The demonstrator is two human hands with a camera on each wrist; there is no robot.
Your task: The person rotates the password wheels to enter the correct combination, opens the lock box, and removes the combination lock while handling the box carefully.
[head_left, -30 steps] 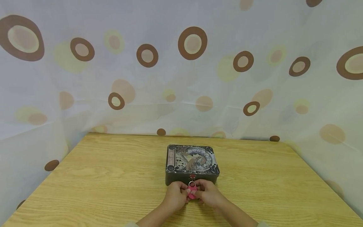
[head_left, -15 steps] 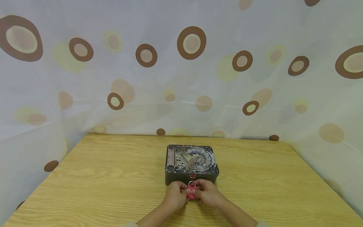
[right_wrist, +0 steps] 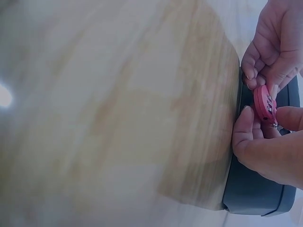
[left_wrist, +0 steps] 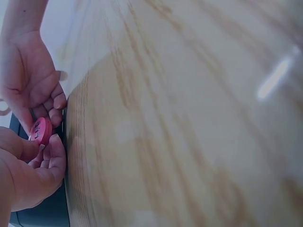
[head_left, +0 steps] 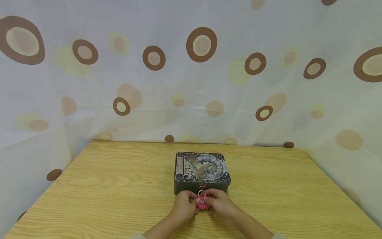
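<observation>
A pink combination padlock (head_left: 202,203) with a silver shackle hangs at the red clasp (head_left: 202,185) on the front of a dark tin box (head_left: 203,168) with an illustrated lid. Its number dials face up and show in all views. My left hand (head_left: 184,205) pinches the padlock's left side between thumb and fingers. From the other side, my right hand (head_left: 220,204) holds it, curled fingers behind and thumb at the upper right edge, as the right wrist view shows the padlock (right_wrist: 265,105) between both hands. Whether the shackle is locked cannot be told.
The box stands on a light wood-grain table (head_left: 119,186), lid down. Behind and at both sides hangs a pale curtain (head_left: 179,83) with brown and yellow circles.
My right thumb has shifted from the padlock's dials to its right edge, so the dials show now. The left hand and the box stay in place.
</observation>
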